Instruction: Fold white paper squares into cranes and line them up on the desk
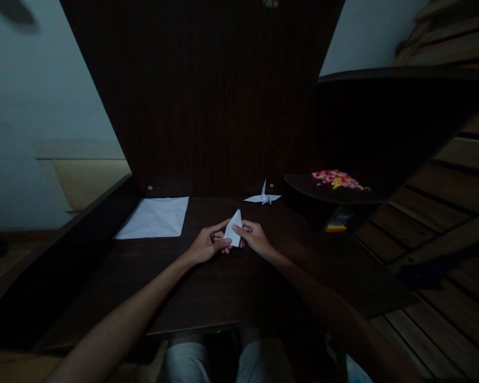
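Observation:
Between my two hands is a piece of folded white paper (233,230), narrow and pointed at its upper end, held above the dark desk. My left hand (209,242) grips its lower left side, thumb on the front face. From the right, my right hand (255,236) pinches it with the thumb across its middle; the fingers behind the paper are partly hidden. Beyond my hands, a white paper crane (265,198) with spread wings rests near the desk's back panel. To the left lies a creased white paper sheet (155,217), spread flat.
The dark wooden desk (199,298) has a raised side panel (64,250) at left and a tall back panel (207,106). On a corner shelf (303,183) at right sits a pile of small colourful pieces (337,179). Below it is a yellow-orange item (336,227).

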Tool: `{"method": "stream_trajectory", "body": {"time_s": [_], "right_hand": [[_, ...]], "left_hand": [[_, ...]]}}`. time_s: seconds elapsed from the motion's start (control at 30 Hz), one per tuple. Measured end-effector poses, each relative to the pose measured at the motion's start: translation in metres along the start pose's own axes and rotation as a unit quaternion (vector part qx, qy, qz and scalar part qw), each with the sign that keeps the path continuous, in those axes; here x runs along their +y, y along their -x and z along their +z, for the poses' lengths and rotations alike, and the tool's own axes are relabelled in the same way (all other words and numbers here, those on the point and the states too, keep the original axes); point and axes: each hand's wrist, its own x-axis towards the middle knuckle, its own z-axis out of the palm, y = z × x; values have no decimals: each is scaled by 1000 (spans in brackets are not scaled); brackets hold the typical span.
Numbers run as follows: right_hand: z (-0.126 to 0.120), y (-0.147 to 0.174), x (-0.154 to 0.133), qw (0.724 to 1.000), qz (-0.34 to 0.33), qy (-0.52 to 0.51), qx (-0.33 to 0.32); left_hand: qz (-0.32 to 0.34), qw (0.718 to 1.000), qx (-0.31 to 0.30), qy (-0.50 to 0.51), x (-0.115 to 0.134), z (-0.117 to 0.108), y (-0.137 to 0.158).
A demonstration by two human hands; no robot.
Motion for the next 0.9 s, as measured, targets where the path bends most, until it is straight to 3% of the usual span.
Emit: {"method": "stream_trajectory", "body": {"time_s": [0.27, 0.77, 0.9], "right_hand": [[-2, -1, 2, 1000, -4, -24, 6], [-2, -1, 0, 999, -19, -17, 24], [-2, 0, -2, 1000, -20, -17, 10]], "left_hand": [[-39, 999, -8, 9, -2, 2, -2], [-52, 996, -42, -51, -1, -1, -2], [-47, 998, -19, -48, -1, 1, -2]]}}
